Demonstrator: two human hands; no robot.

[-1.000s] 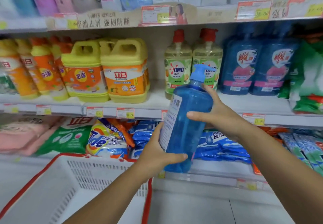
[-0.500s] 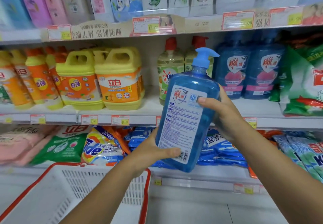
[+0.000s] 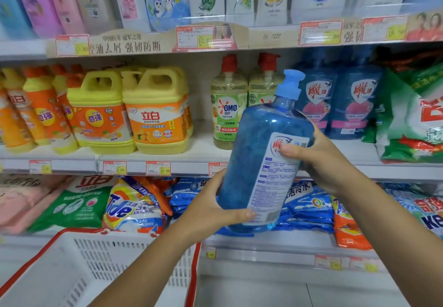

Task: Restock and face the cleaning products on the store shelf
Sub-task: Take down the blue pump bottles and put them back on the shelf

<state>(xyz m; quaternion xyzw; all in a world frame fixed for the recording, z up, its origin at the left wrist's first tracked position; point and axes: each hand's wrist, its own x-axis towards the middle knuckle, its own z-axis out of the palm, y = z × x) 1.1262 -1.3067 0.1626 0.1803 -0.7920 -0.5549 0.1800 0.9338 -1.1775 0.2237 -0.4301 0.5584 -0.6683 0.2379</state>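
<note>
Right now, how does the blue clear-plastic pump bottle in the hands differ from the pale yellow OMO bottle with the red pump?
The blue clear-plastic pump bottle is tilted, held by the left hand and right hand; the pale yellow OMO bottle stands upright on the middle shelf. The blue one shows its white back label; the OMO one shows its front label. Both are clear pump bottles.

The blue pump bottle [image 3: 249, 153] has turned and tipped rightward (its back label [image 3: 275, 182] now angles right).
</note>
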